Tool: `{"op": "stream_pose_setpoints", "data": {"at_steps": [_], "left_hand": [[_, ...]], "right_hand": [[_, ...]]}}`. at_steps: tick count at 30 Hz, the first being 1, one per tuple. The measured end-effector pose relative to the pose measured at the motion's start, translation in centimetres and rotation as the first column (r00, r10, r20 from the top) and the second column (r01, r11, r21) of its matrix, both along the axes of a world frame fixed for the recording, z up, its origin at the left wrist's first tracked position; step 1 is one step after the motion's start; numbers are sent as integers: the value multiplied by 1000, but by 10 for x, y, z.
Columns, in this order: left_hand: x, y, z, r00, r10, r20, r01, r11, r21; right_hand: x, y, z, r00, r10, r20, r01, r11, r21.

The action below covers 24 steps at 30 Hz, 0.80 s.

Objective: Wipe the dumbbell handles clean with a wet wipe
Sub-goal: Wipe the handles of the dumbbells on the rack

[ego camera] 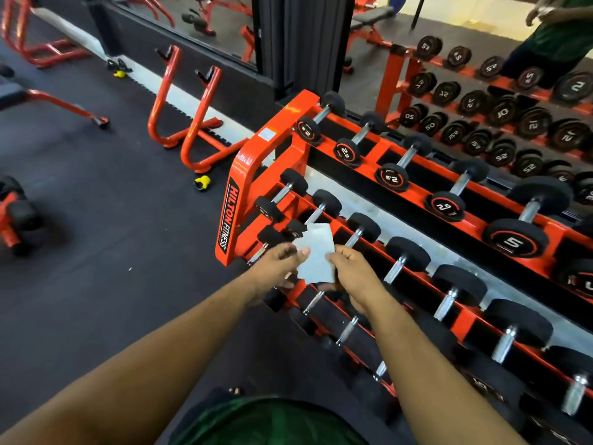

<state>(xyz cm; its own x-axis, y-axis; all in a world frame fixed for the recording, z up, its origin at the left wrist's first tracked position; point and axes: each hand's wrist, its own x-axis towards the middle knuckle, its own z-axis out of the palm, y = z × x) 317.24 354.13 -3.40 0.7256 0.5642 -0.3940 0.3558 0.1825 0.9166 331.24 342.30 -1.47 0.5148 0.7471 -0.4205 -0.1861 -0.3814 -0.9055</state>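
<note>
both hands pinch wet wipe (314, 255) | left hand (276, 261) at 9, right hand (348, 268) at 3 | limp, light (tears easily) | wrap round steel dumbbell handle (316, 213) at 12

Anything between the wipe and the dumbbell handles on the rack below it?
Nothing visible. Both the left hand and right hand pinch the wet wipe in the air above the middle-tier handles, with only open space between.
</note>
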Motion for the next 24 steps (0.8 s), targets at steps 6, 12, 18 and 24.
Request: {"op": "stream_pose_setpoints", "data": {"at_steps": [6,12,18,24], "left_hand": [[2,-20,-21,991,128,42,-128,992,5],[-7,10,-19,968,170,183,-141,977,-160],[-9,45,-29,972,188,144,-139,945,-295],[-3,70,-62,985,120,124,-78,950,-301]], "right_hand": [[-6,-2,-25,995,-30,-94,34,998,46],[-5,17,-23,985,-12,-171,31,994,108],[-5,49,-22,976,-30,-215,36,999,24],[-3,68,-49,982,-61,-180,48,996,-75]]}}
